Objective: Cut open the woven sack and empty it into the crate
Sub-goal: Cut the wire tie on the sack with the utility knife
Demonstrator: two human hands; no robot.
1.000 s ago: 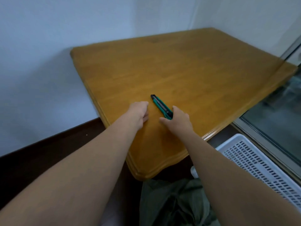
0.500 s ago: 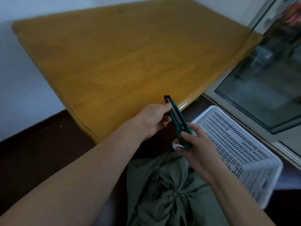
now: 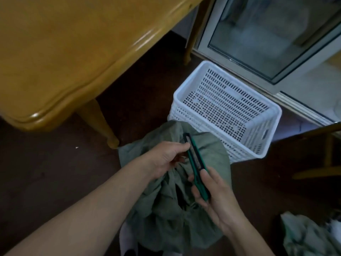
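A grey-green woven sack (image 3: 166,204) stands on the dark floor below me, its top bunched and gathered. Over it I hold a green utility knife (image 3: 195,161). My right hand (image 3: 214,198) grips the knife's handle end. My left hand (image 3: 166,157) pinches the knife near its tip with thumb and fingers. No blade is seen sticking out. A white perforated plastic crate (image 3: 262,145) sits on the floor just beyond the sack, to the right, with nothing in it.
A wooden table (image 3: 55,52) fills the upper left, its near leg (image 3: 99,124) beside the sack. A glass sliding door (image 3: 267,34) lies behind the crate. Another bundle of green cloth (image 3: 306,235) is at the lower right, near a dark wooden piece (image 3: 317,172).
The knife was lifted off the table by my right hand and brought down over the sack. My left hand has come to its tip. My view swung down to the floor.
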